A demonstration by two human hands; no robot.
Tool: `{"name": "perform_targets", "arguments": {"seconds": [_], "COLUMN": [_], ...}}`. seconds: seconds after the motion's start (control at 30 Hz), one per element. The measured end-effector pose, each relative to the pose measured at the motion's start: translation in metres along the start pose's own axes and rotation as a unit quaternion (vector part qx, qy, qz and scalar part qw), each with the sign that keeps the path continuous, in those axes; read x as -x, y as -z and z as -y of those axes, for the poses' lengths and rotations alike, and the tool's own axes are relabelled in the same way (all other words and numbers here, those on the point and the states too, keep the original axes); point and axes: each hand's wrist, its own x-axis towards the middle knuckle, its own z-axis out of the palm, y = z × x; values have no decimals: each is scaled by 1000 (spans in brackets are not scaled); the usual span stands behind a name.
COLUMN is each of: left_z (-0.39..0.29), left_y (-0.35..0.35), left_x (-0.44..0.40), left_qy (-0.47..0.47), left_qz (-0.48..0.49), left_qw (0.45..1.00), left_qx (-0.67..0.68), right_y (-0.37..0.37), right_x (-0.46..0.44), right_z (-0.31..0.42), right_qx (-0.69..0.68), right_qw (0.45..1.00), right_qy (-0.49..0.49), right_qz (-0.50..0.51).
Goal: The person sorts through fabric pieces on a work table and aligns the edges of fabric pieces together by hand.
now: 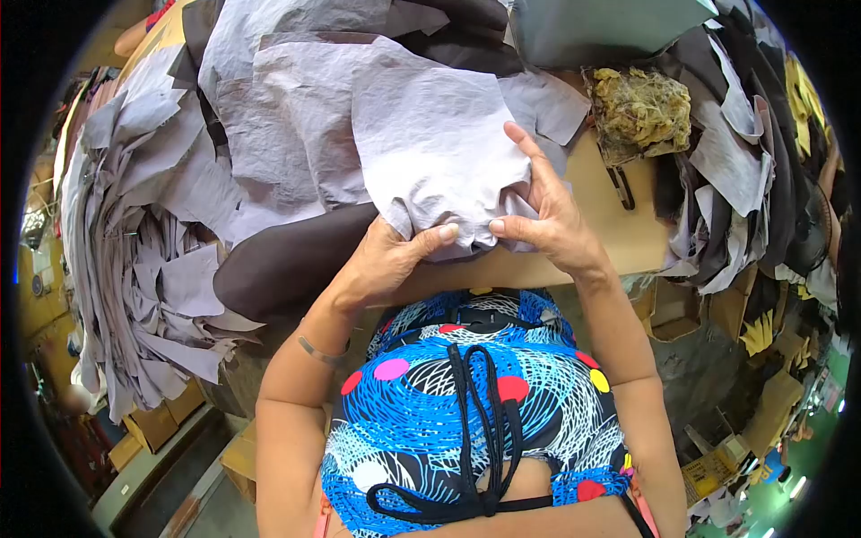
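Note:
A pale grey piece of leather [435, 134] is gathered at its near edge between my two hands. My left hand [395, 251] grips the near left part, thumb on top and fingers hidden underneath. On the right side, my right hand [552, 211] pinches the bunched edge with its thumb, while its forefinger stretches up along the piece. The two thumbs point toward each other, a short gap apart. Beneath and beyond lie more grey leather pieces [300, 134]. A dark brown piece [296, 260] curves over the table edge beside my left forearm.
Heaped grey strips [148, 296] hang off the table's left side. A clear bag of yellowish scraps [641, 112] lies on the tan tabletop [619, 238], with a black-handled tool [620, 186] beside it. Grey and dark scraps [731, 161] hang at right. Cardboard boxes [677, 309] stand below.

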Motion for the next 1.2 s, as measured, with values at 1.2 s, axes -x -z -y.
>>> {"name": "perform_targets", "arguments": {"seconds": [1.2], "left_z": [45], "left_y": [-3], "left_x": [36], "left_qy": [28], "left_qz": [44], "left_qw": [998], "left_qx": [-31], "right_y": [9], "right_x": [-92], "right_z": [4], "right_qx": [266], "right_qw": [957], "right_qy": [-72], "right_qz": [87]}}
